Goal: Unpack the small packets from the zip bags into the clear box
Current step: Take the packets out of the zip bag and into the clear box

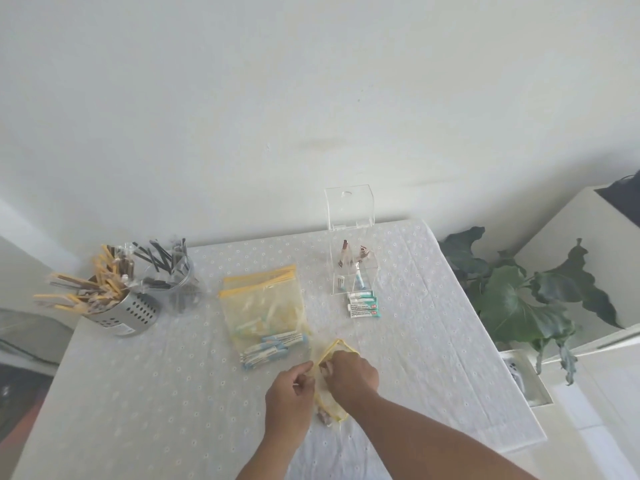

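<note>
Yellow-edged zip bag [327, 382] sits low-centre, pinched by left hand [291, 389] and right hand [349, 375]; clear box [353, 268] lies up-frame, nearer the right hand.

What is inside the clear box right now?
The clear box, lid raised, holds a few brown packets toward the back and white-and-teal packets toward the front. Glare hides the exact count.

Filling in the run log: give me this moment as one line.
step: opening zip bag | left hand: pinches bag edge | right hand: grips bag mouth | clear box: lid up, some packets inside
</note>
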A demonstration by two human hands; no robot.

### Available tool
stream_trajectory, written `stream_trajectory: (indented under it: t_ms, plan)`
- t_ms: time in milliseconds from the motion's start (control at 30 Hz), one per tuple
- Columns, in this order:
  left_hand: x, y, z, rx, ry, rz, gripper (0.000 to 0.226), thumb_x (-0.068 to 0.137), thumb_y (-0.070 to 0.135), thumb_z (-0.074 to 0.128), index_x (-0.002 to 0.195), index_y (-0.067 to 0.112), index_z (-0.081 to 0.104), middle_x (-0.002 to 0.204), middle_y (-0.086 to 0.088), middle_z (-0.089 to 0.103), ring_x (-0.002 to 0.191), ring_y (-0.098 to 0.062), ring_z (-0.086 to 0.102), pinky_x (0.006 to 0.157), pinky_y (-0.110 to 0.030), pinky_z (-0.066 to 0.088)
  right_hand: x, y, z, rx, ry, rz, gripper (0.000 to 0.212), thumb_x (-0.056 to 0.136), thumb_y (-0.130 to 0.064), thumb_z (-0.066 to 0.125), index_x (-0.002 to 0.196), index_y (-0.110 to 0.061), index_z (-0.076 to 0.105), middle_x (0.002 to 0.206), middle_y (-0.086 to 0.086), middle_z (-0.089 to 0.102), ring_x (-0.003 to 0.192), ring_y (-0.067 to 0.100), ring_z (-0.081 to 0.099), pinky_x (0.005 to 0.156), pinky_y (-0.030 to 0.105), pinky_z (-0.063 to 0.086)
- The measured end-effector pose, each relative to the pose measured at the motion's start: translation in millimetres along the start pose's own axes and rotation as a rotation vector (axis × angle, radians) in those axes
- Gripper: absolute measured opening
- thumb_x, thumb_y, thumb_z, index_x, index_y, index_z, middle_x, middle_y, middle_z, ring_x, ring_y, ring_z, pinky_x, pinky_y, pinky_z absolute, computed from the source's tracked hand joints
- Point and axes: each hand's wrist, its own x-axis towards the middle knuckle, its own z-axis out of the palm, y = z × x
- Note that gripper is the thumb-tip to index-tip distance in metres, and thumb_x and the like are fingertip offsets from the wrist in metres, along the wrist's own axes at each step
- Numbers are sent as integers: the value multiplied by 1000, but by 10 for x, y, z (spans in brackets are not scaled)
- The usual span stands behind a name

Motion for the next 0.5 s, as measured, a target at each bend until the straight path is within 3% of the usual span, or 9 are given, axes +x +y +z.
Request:
stream_trajectory:
  t_ms: [167, 267, 367, 500]
  plan:
    - [9, -77, -53, -6, 11, -4, 30, 95, 13, 65, 120, 28, 74, 93, 3, 68, 85, -12, 67, 82, -28, 55, 12, -78, 48, 8, -53, 25, 19, 97, -26, 59, 115, -22, 62, 118, 0, 69, 114, 24, 67, 87, 35, 52]
    - [8, -102, -67, -15, 19, -7, 30, 95, 13, 65, 120, 28, 74, 92, 3, 68, 84, -11, 67, 79, -22, 52, 30, -103, 106, 37, -107, 25, 4, 96, -27, 55, 96, -25, 59, 112, 0, 71, 108, 24, 69, 88, 36, 56]
    - [1, -118, -101, 2, 18, 3, 29, 96, 14, 64, 119, 29, 74, 93, 3, 68, 85, -9, 67, 77, -19, 50, 23, -84, 144, 76, -141, 5, 19, 97, -29, 49, 104, -23, 66, 113, 0, 71, 108, 24, 69, 90, 38, 59]
    - [0, -110, -115, -10, 12, 10, 28, 96, 16, 65, 119, 27, 75, 93, 4, 69, 86, -8, 69, 78, -19, 53, 151, 85, 81, 123, -239, -176, 30, 97, -35, 52, 113, -15, 67, 109, 4, 70, 104, 23, 68, 87, 36, 56]
